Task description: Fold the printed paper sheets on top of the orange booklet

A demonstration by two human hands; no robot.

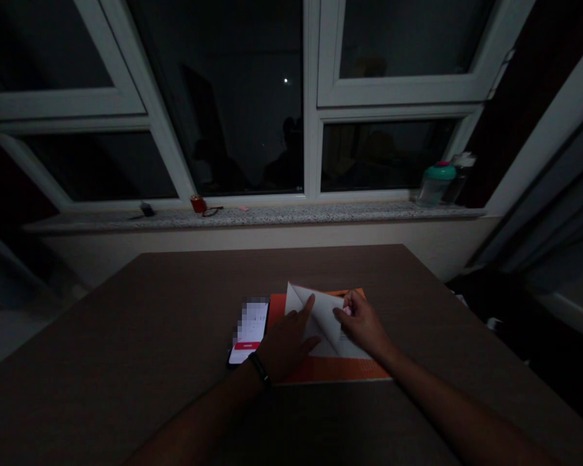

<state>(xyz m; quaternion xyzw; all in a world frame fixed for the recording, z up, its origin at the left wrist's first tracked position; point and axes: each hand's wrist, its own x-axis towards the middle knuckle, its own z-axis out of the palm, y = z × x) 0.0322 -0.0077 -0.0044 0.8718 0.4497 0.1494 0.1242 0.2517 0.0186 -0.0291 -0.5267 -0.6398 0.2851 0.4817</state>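
A white sheet of paper (pixel 326 312), partly folded with crease lines across it, lies on an orange-red book or folder (pixel 320 370). My left hand (pixel 289 340) rests on the paper with its fingers apart, the index finger stretched along the sheet. A dark band circles that wrist. At the sheet's right side, my right hand (pixel 362 320) pinches the paper's edge between thumb and fingers. Just left of the book lies a phone (pixel 249 331) with its screen lit and partly blurred out.
All this lies on a dark brown table (pixel 184 291). Beyond it, a speckled windowsill (pixel 272 215) holds a small red jar (pixel 197 204), a small dark item (pixel 146 209) and a teal-lidded bottle (pixel 436 184). Dark windows rise behind, and a curtain (pixel 544 194) hangs at right.
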